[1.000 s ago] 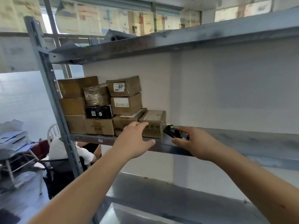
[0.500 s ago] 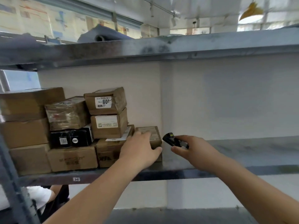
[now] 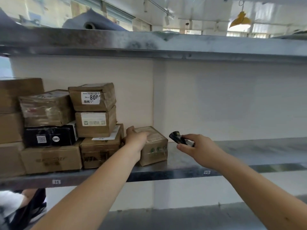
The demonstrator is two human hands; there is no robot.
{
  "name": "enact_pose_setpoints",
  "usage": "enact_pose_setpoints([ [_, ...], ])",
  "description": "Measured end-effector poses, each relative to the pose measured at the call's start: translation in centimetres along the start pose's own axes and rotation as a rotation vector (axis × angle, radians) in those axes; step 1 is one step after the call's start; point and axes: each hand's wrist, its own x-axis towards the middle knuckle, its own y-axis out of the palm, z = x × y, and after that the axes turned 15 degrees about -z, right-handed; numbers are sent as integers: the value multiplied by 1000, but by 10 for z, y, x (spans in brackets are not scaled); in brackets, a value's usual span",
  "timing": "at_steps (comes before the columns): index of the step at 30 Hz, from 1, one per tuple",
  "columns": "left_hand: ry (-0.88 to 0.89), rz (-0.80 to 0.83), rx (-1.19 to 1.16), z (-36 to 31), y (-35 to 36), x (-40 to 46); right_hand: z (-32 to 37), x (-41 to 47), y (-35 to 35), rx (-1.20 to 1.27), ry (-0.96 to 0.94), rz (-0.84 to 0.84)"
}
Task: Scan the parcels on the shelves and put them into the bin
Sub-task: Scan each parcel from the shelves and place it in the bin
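One box point(image 3: 153, 145), the rightmost and lowest of the parcels on the shelf point(image 3: 232, 168), now has the left hand point(image 3: 137, 140) on it: the palm lies over its top left edge with the thumb up behind and the fingers bent down over the top, gripping it, where half a second ago the hand is only arriving at the box front and a second ago it hovers short of the shelf lip with fingers spread. That suggests the reach is done and the pick is starting; the box sits flat on the shelf, touching the carton point(image 3: 101, 151) to its left, so nothing is lifted yet. The right hand point(image 3: 199, 148) holds the scanner point(image 3: 178, 138) just to the right of the box, thumb and fingers pinching its rear end, its nose tilted up and toward the box; this grip looks the same across all three frames, though the scanner has kept close beside the box as the view closes in. The stack point(image 3: 94, 110) of other parcels to the left is unmoved. The view has also swung right and nearer, so the upright post is out of sight. No bin shows, so the drop is some way off, and scanning this box likely comes first.
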Motion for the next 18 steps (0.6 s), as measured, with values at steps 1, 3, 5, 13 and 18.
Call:
enact_pose_setpoints([
  [1,-27,3,-17,2,2,2,-1,-1,-2,5,2,9],
  [3,-19,4,4,7,3,8,1,-4,-2,7,1,39],
  [5,17,11,16,13,5,8,0,-5,-6,34,11,58],
  [13,383,-44,140,30,2,-26,-13,-15,-38,91,3,146],
  [18,581,-45,238,42,3,-48,-26,-31,-56,88,-29,221],
])
